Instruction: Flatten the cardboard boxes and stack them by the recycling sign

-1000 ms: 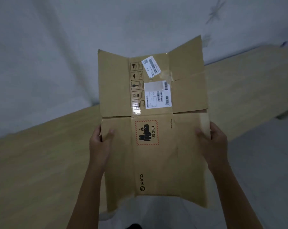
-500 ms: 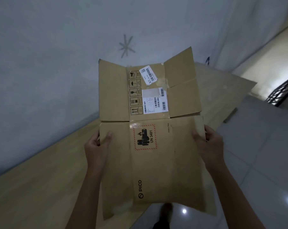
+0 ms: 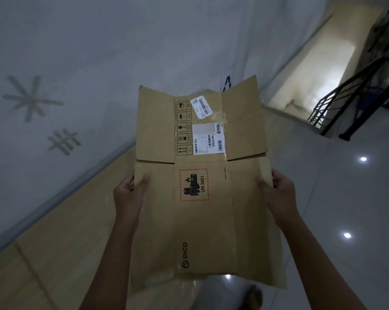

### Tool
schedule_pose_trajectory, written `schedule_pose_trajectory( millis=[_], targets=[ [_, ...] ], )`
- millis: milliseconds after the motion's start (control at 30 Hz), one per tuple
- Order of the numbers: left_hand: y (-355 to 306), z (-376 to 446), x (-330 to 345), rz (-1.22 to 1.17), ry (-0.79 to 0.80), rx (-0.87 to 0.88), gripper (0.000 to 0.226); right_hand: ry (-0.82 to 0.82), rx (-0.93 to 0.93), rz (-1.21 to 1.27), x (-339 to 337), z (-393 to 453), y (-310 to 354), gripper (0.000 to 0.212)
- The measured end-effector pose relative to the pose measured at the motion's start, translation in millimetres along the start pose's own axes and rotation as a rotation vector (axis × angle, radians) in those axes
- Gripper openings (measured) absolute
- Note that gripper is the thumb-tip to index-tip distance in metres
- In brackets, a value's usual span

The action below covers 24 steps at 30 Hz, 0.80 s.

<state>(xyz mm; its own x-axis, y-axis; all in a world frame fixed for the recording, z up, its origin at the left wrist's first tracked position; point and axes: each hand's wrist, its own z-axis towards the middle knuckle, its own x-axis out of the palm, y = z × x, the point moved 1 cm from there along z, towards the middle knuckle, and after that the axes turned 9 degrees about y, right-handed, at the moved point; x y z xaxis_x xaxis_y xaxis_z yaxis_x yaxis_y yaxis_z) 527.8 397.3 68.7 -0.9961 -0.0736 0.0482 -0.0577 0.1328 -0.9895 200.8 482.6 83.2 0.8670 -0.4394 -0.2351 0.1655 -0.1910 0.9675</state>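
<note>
A flattened brown cardboard box [image 3: 202, 220] with a PICO logo, a UN 3481 battery mark and white shipping labels is held out flat in front of me, its flaps spread at the far end. My left hand [image 3: 128, 193] grips its left edge with the thumb on top. On the right edge, my right hand [image 3: 276, 193] grips the same way. Just beyond the box's far right flap, part of a white sign with a dark blue symbol [image 3: 226, 82] shows on the wall, mostly hidden by the box.
A pale wall [image 3: 77, 52] with taped star and grid marks runs along the left. Large cardboard sheets [image 3: 61, 238] lie on the floor below it. Glossy grey tiles [image 3: 345, 209] spread to the right. A black stair railing [image 3: 354, 90] stands at the upper right.
The view has swung rightward along the wall while both hands keep the same grip on the box. The stair railing, lit stairwell and the sign's edge have come into view.
</note>
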Motion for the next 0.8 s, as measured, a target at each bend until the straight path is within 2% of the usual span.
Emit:
schedule_pose_trajectory(
  millis=[167,367,567,800],
  targets=[
    [13,74,126,0.014,-0.03,0.005,0.035,0.066,0.005,-0.003,-74,134,-16,0.035],
    [9,139,284,-0.014,-0.09,-0.024,0.037,0.147,0.008,-0.074,-165,284,-18,0.032],
    [2,220,420,-0.036,-0.112,-0.009,0.03,0.152,0.027,-0.104,-219,442,-28,0.028],
    [12,365,551,-0.033,-0.166,-0.022,0.028,0.211,-0.001,-0.128,-258,652,-19,0.031]
  ],
)
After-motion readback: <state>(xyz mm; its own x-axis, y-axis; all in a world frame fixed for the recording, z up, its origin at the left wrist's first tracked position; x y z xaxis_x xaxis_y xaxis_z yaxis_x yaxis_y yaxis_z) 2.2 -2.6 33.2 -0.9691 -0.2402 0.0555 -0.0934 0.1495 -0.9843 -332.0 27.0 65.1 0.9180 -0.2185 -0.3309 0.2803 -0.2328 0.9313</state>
